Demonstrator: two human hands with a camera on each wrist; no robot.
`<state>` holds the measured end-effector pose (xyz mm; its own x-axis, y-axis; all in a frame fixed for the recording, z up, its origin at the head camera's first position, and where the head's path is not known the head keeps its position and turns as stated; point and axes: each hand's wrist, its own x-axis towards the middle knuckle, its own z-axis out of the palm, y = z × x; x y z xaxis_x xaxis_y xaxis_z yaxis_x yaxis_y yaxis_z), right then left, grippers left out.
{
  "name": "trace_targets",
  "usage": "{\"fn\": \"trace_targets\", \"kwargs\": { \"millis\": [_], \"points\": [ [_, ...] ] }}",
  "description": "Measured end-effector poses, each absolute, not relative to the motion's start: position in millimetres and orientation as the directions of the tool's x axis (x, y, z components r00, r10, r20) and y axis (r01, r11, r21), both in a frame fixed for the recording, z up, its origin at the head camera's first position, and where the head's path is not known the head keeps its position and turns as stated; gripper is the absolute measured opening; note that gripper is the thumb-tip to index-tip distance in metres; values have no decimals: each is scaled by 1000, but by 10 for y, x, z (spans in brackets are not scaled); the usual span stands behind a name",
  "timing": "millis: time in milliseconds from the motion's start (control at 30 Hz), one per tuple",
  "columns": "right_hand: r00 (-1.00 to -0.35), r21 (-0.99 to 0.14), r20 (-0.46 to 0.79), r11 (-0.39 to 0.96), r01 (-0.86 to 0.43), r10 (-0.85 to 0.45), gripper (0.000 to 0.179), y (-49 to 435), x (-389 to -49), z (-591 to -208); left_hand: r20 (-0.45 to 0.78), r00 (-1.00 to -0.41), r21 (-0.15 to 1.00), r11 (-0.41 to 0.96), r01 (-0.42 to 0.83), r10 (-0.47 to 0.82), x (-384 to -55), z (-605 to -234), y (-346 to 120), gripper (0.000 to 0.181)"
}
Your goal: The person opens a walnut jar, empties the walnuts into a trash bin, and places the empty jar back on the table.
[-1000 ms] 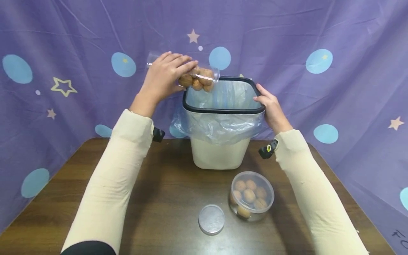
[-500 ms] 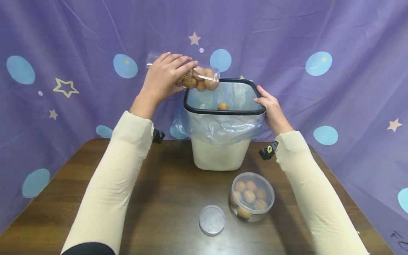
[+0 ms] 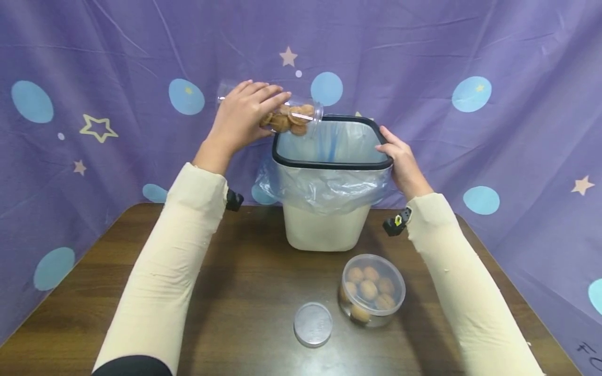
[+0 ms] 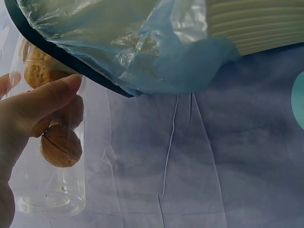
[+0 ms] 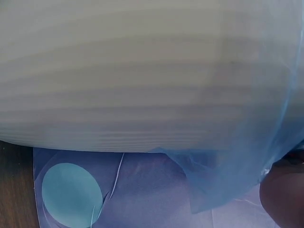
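Observation:
My left hand (image 3: 246, 112) grips a clear plastic jar (image 3: 318, 110) tipped on its side, its mouth over the left rim of a trash bin (image 3: 324, 227). Several walnuts (image 3: 280, 122) lie inside the jar; in the left wrist view, the thumb presses the jar wall beside a walnut (image 4: 61, 146). My right hand (image 3: 402, 159) holds the bin's black rim (image 3: 329, 165) at its right side. A thin bluish plastic bag (image 3: 324, 188) lines the bin and hangs over its outside. The bin's floor is hidden in the head view.
On the wooden table (image 3: 244, 292), a round clear tub (image 3: 371, 313) with a translucent lid holds several walnuts. A small silvery round lid (image 3: 313, 324) lies left of it. A purple curtain (image 3: 376, 47) with stars and ovals hangs behind the bin.
Walnuts in the jar have shifted. One seen inside the bin half a second ago has dropped out of sight, and fewer show near the jar's mouth. Both hands stay nearly in place.

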<state>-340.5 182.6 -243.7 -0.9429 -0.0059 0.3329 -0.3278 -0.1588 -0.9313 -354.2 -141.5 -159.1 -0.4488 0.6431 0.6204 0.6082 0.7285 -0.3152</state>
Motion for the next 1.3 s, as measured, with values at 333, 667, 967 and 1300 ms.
{"fn": "trace_targets", "kwargs": {
  "millis": [333,667,967,1300],
  "points": [
    [-939,-927,344,-156,-340,1,64,1816,-3395,-2435,614,-448,-314,721,618,650,-3560,-1602,-1416,76],
    [-936,-925,352,-150,-350,9,63,1817,-3385,-2439,622,-444,-290,716,635,645,-3538,-1596,-1409,78],
    [-936,-926,351,-149,-348,3,61,1812,-3368,-2421,634,-431,-280,710,646,642,-3546,-1582,-1413,80],
    [-940,-929,340,-158,-336,3,62,1804,-3361,-2432,655,-322,-364,658,659,684,-3528,-1602,-1378,80]
  ]
}}
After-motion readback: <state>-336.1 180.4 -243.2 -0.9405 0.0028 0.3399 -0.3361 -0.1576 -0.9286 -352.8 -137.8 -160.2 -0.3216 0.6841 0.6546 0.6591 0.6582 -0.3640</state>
